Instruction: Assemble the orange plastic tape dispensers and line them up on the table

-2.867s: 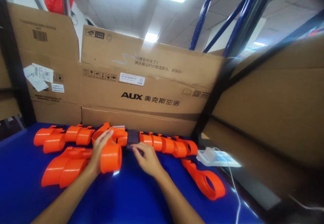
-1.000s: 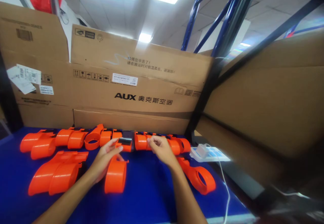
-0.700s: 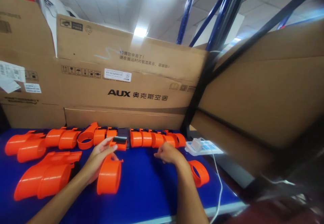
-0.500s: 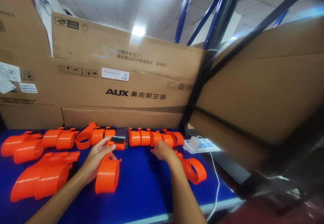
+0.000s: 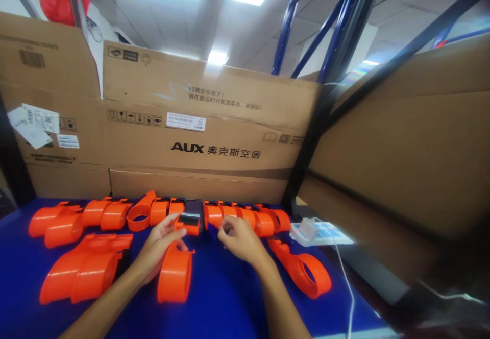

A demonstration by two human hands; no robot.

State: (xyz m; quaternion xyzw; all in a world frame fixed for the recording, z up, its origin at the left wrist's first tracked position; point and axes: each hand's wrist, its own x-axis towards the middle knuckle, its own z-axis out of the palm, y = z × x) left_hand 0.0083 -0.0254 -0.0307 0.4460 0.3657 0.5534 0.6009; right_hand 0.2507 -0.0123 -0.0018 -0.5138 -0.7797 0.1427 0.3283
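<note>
In my left hand (image 5: 163,244) is an orange plastic tape dispenser (image 5: 175,276), its round body hanging down below my fingers. The dispenser's upper end carries a dark strip (image 5: 189,219), and my thumb lies along its side. My right hand (image 5: 239,239) is just to the right, apart from it, with thumb and forefinger pinched together. A small dark blue patch (image 5: 213,231) shows beside those fingertips; whether they grip it I cannot make out. Behind both hands, several similar orange dispensers (image 5: 214,214) stand in a row around a dark block (image 5: 194,211).
Two orange dispensers (image 5: 82,272) lie at the left, and another (image 5: 306,270) at the right on the blue tabletop (image 5: 218,298). A white power strip (image 5: 325,233) with a cable sits by the black rack post (image 5: 302,165). Cardboard (image 5: 214,124) walls the back.
My right hand has moved away from the back row toward my left hand, and a dark blue patch now shows at its fingertips. The view has shifted; my left hand keeps its hold.
</note>
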